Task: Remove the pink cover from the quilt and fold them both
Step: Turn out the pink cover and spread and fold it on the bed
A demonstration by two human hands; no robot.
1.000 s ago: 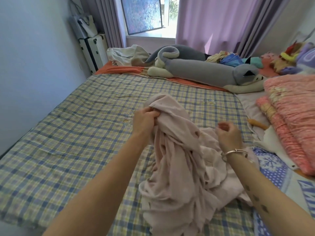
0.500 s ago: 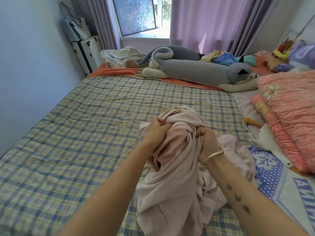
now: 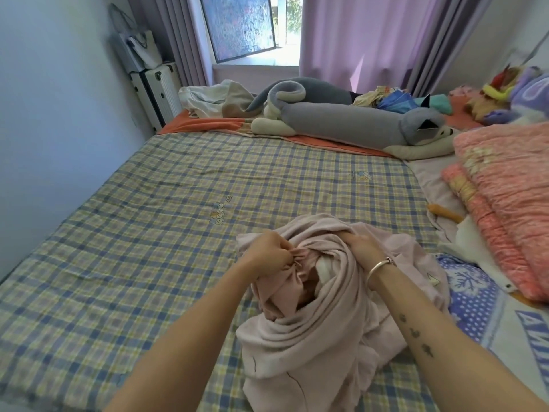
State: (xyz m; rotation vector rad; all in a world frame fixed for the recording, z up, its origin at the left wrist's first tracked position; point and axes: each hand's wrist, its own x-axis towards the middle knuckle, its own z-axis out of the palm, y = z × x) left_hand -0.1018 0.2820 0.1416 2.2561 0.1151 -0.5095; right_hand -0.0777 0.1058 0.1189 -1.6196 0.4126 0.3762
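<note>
The pink cover (image 3: pixel 315 331) lies bunched in a twisted heap on the plaid bed sheet (image 3: pixel 148 233) right in front of me. My left hand (image 3: pixel 267 251) pinches a gathered fold of it at the top left of the heap. My right hand (image 3: pixel 361 248), with a silver bangle on the wrist, grips the cloth at the top right. Between the hands the folds gape, and a bit of white fabric (image 3: pixel 323 269) shows inside. The quilt itself I cannot tell apart from the heap.
A long grey plush cat (image 3: pixel 356 120) and loose clothes lie across the far end of the bed. Folded coral blankets (image 3: pixel 511 197) are stacked at the right, above a blue-and-white printed blanket (image 3: pixel 475 292). A wall runs along the left; a white suitcase (image 3: pixel 157 90) stands in the far corner.
Both hands have come down and together onto the top of the heap. The right hand, free a second ago, now grips the cloth. The cover has dropped lower onto the bed.
</note>
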